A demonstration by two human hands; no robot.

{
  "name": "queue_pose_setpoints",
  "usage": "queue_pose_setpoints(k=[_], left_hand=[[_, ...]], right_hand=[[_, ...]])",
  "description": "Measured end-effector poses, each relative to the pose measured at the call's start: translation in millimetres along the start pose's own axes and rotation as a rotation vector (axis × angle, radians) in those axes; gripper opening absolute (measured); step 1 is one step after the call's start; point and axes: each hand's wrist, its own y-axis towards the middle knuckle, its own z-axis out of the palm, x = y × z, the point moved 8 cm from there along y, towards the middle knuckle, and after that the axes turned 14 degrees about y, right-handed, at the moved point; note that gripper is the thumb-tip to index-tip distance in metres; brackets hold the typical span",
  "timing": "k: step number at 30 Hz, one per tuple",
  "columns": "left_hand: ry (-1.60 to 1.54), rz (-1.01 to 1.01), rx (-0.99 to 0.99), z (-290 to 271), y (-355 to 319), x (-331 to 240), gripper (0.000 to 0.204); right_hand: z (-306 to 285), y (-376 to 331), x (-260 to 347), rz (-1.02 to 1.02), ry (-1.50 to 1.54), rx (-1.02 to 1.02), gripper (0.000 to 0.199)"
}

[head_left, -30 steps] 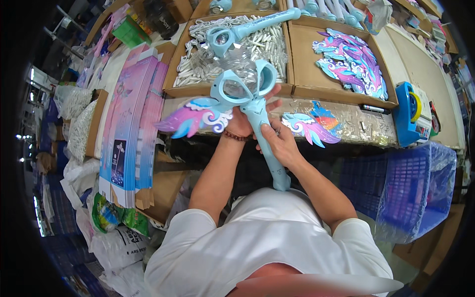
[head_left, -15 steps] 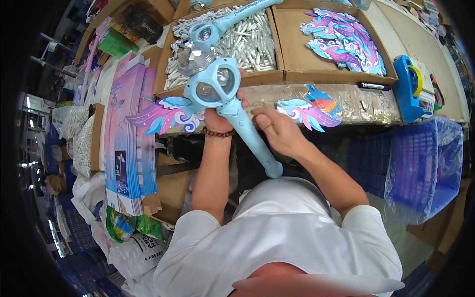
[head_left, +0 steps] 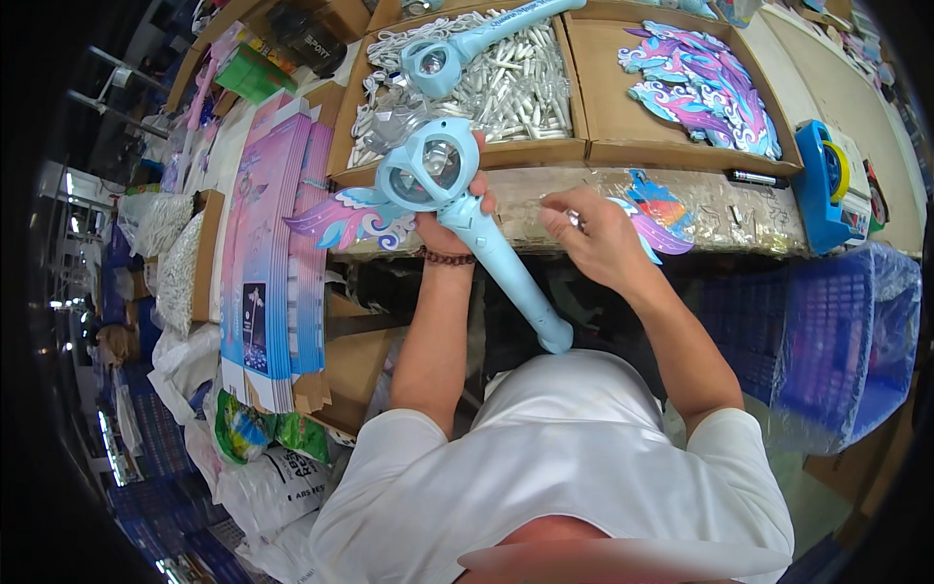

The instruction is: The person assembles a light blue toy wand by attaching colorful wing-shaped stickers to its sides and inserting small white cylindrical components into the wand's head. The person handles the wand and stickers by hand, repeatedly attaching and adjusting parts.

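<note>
My left hand (head_left: 449, 222) grips a light blue toy wand (head_left: 484, 243) just below its round head, handle pointing down toward my body. A purple and blue wing piece (head_left: 348, 216) sticks out to the left of the wand's head. My right hand (head_left: 595, 234) is off the wand, to its right, fingers pinched on a small clear part near a colourful wing piece (head_left: 662, 216) on the table edge.
Cardboard boxes behind hold small white parts (head_left: 520, 83), another blue wand (head_left: 467, 47) and a heap of printed wings (head_left: 702, 86). A blue tape dispenser (head_left: 822, 185) stands right, a blue crate (head_left: 827, 331) below it. Pink flat packaging cards (head_left: 265, 243) are stacked left.
My right hand has let go of the wand's handle and moved right toward the wing on the table. The left hand keeps holding the wand, shifted slightly left.
</note>
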Motion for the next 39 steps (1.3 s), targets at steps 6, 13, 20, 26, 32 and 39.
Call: queue_pose_setpoints(k=[6, 13, 20, 26, 32, 39], left_hand=[[-0.069, -0.073, -0.001, 2.8, 2.3, 10.4, 0.066], [0.178, -0.192, -0.163, -0.7, -0.5, 30.3, 0.07], [0.633, -0.128, -0.511, -24.3, -21.6, 13.9, 0.076], [0.768, -0.067, -0.605, 0.1, -28.4, 11.4, 0.052], [1.046, -0.013, -0.697, 36.2, -17.2, 11.2, 0.098], [1.352, 0.161, -0.755, 59.6, -10.7, -0.1, 0.102]], right_hand=[[45.2, -2.5, -19.4, 0.192, 0.301, 0.225, 0.044], [50.7, -11.1, -20.3, 0.244, 0.238, 0.249, 0.051], [7.6, -9.4, 16.6, -0.204, 0.046, -0.153, 0.052], [15.5, -17.8, 68.5, -0.515, -0.113, -0.187, 0.067], [8.8, -27.0, 75.4, -0.499, -0.221, -0.203, 0.047], [-1.8, -29.2, 78.9, -0.564, -0.189, -0.265, 0.026]])
